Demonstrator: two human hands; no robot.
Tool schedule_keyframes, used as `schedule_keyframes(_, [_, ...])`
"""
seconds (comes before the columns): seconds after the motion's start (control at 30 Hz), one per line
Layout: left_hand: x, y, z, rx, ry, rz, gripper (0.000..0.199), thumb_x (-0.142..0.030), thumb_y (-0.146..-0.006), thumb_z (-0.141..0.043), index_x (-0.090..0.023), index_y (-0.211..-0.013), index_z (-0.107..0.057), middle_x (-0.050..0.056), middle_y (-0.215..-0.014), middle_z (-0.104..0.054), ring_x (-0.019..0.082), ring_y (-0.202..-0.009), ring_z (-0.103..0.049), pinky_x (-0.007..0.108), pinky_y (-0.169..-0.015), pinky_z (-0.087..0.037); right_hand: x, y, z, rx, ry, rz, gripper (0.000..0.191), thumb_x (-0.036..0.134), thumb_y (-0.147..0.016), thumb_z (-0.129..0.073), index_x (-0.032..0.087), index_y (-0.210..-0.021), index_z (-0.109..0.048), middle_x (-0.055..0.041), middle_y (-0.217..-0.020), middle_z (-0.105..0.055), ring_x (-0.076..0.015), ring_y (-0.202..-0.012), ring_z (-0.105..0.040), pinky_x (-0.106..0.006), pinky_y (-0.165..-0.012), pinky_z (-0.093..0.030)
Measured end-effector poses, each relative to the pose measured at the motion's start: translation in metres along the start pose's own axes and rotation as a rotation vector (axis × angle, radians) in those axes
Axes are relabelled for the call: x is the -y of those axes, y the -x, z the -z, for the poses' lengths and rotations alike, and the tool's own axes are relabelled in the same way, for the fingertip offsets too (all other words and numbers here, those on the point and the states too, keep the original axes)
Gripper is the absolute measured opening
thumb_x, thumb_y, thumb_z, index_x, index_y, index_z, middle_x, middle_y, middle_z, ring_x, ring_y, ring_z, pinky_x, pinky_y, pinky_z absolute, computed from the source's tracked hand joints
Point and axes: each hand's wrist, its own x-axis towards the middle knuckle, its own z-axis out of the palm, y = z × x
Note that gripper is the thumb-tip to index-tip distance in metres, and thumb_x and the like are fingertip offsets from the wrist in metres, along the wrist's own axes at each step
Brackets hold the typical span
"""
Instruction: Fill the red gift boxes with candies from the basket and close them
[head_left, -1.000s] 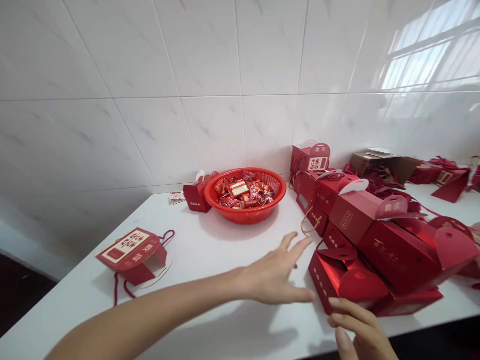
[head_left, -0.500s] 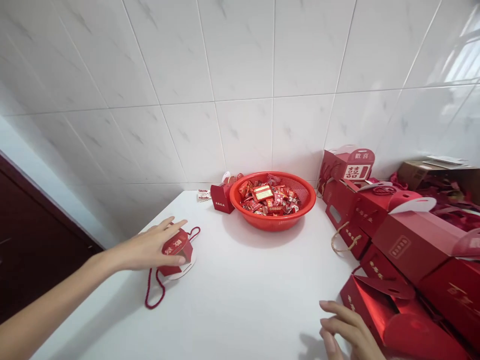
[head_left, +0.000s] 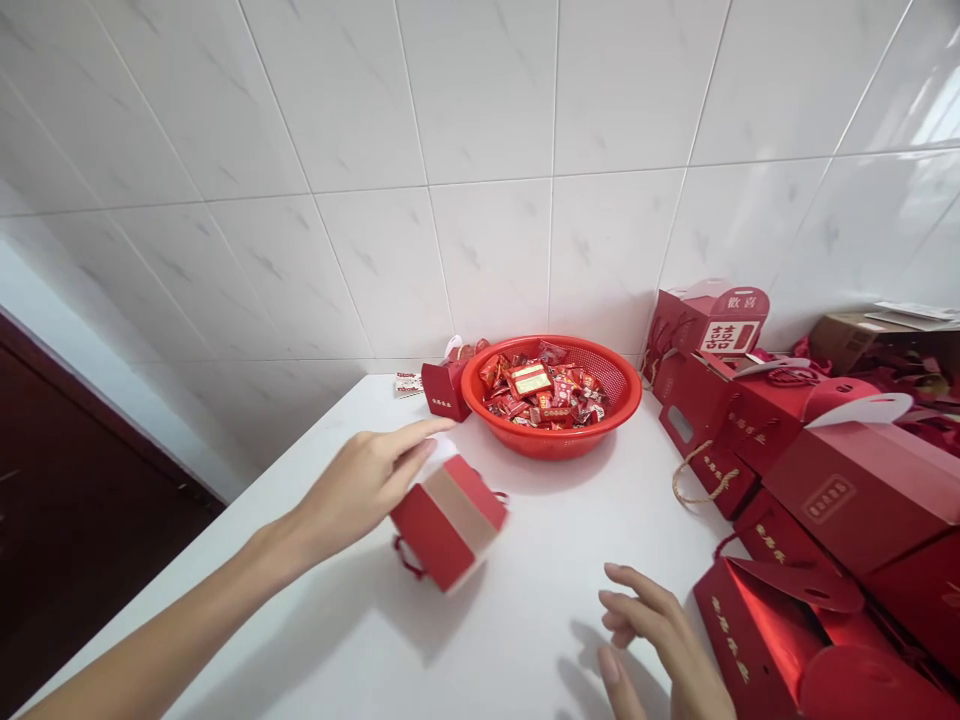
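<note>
My left hand [head_left: 369, 487] grips a small red gift box [head_left: 452, 520] by its pale top flap, thumb and fingers pinched together. The box is tilted above the white table, its shadow falling below it. A dark red cord loops from two of its sides. At the lower right, my right hand [head_left: 651, 630] hovers over the table with fingers apart and nothing in them. Behind the held box sits a red plastic basket [head_left: 630, 400] of wrapped candies [head_left: 544, 390].
Red gift boxes [head_left: 862, 500] are heaped along the right side of the table [head_left: 315, 640]. One small red box [head_left: 448, 390] stands left of the basket, near a printed card [head_left: 409, 384]. A cardboard box [head_left: 855, 340] sits at the far right. A tiled wall [head_left: 495, 250] rises behind.
My left hand has lifted the small red box off the table and carried it right, turning it. My right hand has shifted slightly left and up, with its fingers spread.
</note>
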Motion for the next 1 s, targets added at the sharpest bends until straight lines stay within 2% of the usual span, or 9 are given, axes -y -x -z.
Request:
schedule_keyframes(0.07, [-0.022, -0.005, -0.009, 0.088, 0.128, -0.061, 0.040, -0.044, -0.100, -0.038, -0.026, -0.119, -0.068, -0.004, -0.060, -0.060, 0.015, -0.052, -0.050, 0.025, -0.053, -0.038, 0.004, -0.005, -0.003, 0.035, 0.029, 0.025, 0.030, 0.028, -0.099, -0.055, 0.027, -0.127, -0.064, -0.0137, -0.136, -0.058, -0.0251, -0.101, -0.068, -0.037, -0.082, -0.059])
schedule_keyframes(0.17, [-0.042, -0.014, -0.029, 0.192, 0.305, -0.147, 0.034, -0.036, -0.100, -0.041, -0.021, -0.103, -0.071, 0.001, -0.082, -0.070, 0.015, -0.068, -0.058, 0.024, -0.061, -0.043, 0.011, -0.015, -0.005, 0.064, 0.046, 0.065, 0.041, 0.040, -0.102, -0.049, 0.031, -0.141, -0.056, -0.0121, -0.156, -0.041, -0.0353, -0.136, -0.050, -0.050, -0.101, -0.053])
schedule_keyframes(0.27, [-0.051, -0.023, -0.050, 0.316, 0.407, -0.141, 0.030, -0.029, -0.098, -0.042, -0.019, -0.100, -0.070, 0.002, -0.088, -0.073, 0.013, -0.064, -0.057, 0.024, -0.059, -0.042, 0.018, -0.025, -0.005, 0.102, 0.054, 0.074, 0.046, 0.048, -0.103, -0.042, 0.032, -0.146, -0.051, -0.0106, -0.163, -0.032, -0.0371, -0.147, -0.037, -0.054, -0.106, -0.048])
schedule_keyframes(0.37, [-0.055, -0.029, -0.064, 0.344, 0.469, -0.127, 0.026, -0.021, -0.094, -0.044, -0.019, -0.095, -0.070, 0.001, -0.090, -0.074, 0.013, -0.068, -0.058, 0.023, -0.061, -0.042, 0.023, -0.033, -0.005, 0.116, 0.055, 0.031, 0.053, 0.050, -0.103, -0.043, 0.028, -0.150, -0.045, -0.0127, -0.159, -0.038, -0.0346, -0.146, -0.039, -0.050, -0.107, -0.048])
schedule_keyframes(0.43, [-0.058, -0.030, -0.067, 0.338, 0.487, -0.117, 0.023, -0.015, -0.090, -0.046, -0.019, -0.088, -0.069, -0.001, -0.084, -0.072, 0.013, -0.068, -0.057, 0.022, -0.060, -0.041, 0.025, -0.037, -0.005, 0.107, 0.026, -0.001, 0.046, 0.049, -0.101, -0.048, 0.028, -0.142, -0.053, -0.0113, -0.157, -0.042, -0.0323, -0.144, -0.042, -0.045, -0.107, -0.049])
schedule_keyframes(0.57, [-0.056, -0.027, -0.068, 0.295, 0.472, -0.123, 0.020, -0.009, -0.082, -0.049, -0.019, -0.075, -0.066, -0.002, -0.085, -0.069, 0.012, -0.072, -0.056, 0.022, -0.062, -0.039, 0.025, -0.042, -0.002, 0.067, -0.049, -0.036, 0.023, 0.042, -0.099, -0.058, 0.025, -0.094, -0.072, -0.0094, -0.145, -0.056, -0.0299, -0.133, -0.055, -0.035, -0.095, -0.054])
schedule_keyframes(0.7, [-0.045, -0.023, -0.067, 0.331, 0.492, -0.073, 0.011, -0.015, -0.079, -0.056, -0.020, -0.077, -0.067, -0.001, -0.088, -0.070, 0.015, -0.079, -0.058, 0.024, -0.071, -0.042, 0.026, -0.046, 0.004, 0.090, -0.094, -0.061, 0.039, 0.028, -0.098, -0.057, 0.021, -0.060, -0.063, -0.0081, -0.116, -0.073, -0.0266, -0.110, -0.068, -0.033, -0.087, -0.054])
schedule_keyframes(0.8, [-0.035, -0.021, -0.063, 0.430, 0.492, -0.018, 0.015, -0.027, -0.077, -0.067, -0.021, -0.091, -0.069, 0.001, -0.099, -0.071, 0.019, -0.090, -0.060, 0.028, -0.078, -0.045, 0.027, -0.049, 0.006, 0.114, -0.103, -0.093, 0.041, 0.023, -0.097, -0.058, 0.020, -0.056, -0.061, -0.0067, -0.111, -0.074, -0.0220, -0.094, -0.070, -0.031, -0.083, -0.055])
schedule_keyframes(1.0, [-0.014, -0.015, -0.049, 0.728, 0.500, -0.048, 0.052, -0.049, -0.078, -0.071, -0.028, -0.125, -0.062, 0.003, -0.129, -0.063, 0.024, -0.104, -0.055, 0.037, -0.095, -0.045, 0.027, -0.051, 0.008, 0.195, -0.038, -0.054, 0.025, 0.025, -0.095, -0.059, 0.028, -0.077, -0.077, -0.0059, -0.121, -0.070, -0.0239, -0.109, -0.066, -0.032, -0.087, -0.055])
